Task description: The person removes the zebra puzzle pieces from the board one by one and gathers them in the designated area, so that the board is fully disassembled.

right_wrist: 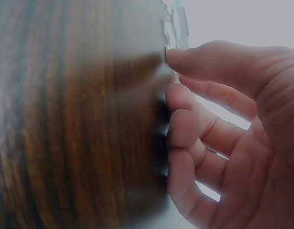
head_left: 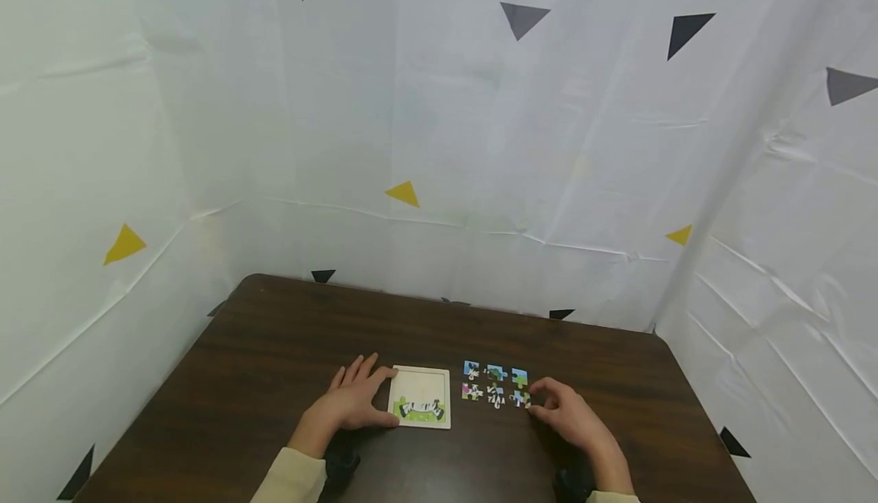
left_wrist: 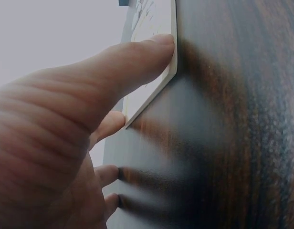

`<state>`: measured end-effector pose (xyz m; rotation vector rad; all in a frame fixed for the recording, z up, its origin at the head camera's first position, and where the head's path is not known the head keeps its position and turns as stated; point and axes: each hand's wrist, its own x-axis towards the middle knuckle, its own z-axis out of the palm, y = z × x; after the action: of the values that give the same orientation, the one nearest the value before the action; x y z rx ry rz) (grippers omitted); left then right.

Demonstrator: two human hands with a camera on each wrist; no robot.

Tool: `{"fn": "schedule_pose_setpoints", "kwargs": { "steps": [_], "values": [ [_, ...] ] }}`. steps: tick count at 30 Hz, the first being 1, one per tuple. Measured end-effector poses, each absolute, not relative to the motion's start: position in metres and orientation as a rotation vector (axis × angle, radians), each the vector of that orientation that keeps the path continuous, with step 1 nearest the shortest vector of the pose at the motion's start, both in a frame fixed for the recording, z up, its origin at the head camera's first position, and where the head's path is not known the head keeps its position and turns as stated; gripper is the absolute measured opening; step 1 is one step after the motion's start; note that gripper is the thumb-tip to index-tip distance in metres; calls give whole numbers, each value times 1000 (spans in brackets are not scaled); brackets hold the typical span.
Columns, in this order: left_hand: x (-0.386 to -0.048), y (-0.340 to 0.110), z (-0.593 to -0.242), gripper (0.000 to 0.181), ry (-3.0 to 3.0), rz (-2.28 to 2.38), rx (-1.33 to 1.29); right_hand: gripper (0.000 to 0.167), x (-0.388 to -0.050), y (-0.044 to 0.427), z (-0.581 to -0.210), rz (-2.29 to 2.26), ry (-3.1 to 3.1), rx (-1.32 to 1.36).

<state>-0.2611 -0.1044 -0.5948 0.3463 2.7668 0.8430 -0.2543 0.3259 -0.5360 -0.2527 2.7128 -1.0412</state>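
Note:
A square, pale puzzle tray (head_left: 449, 400) lies flat on the table, with zebra legs and grass showing along its lower part. My left hand (head_left: 350, 402) holds it by the left side, thumb at the near corner and index finger at the far one; the other fingers spread onto the table. Right of the tray, several loose jigsaw pieces (head_left: 495, 373) lie in two rows. My right hand (head_left: 571, 414) pinches the near right jigsaw piece (head_left: 520, 398) between thumb and index finger. In the right wrist view, its remaining fingers curl against the table, and the piece is mostly hidden.
The dark wood table (head_left: 384, 320) extends around the tray and pieces. White sheeting (head_left: 439, 122) with coloured triangles hangs behind and along both sides. Dark bands sit at both wrists.

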Motion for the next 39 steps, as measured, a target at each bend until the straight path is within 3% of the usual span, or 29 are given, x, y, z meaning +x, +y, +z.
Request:
{"fn": "schedule_pose_setpoints", "kwargs": {
  "steps": [9, 17, 28, 39],
  "values": [
    [-260, -104, -597, 94, 2776, 832, 320, 28, -258, 311, -522, -1066, 2699, -366],
    [-259, -99, -591, 92, 2766, 846, 339, 25, -253, 246, -499, -966, 2719, -603],
    [-263, -89, -589, 92, 2760, 817, 368, 25, -255, 167, -514, -800, 2576, -792],
    [-239, -79, -551, 87, 2701, 880, 371, 26, -249, 148, -524, -822, 2537, -829]
  ]
}}
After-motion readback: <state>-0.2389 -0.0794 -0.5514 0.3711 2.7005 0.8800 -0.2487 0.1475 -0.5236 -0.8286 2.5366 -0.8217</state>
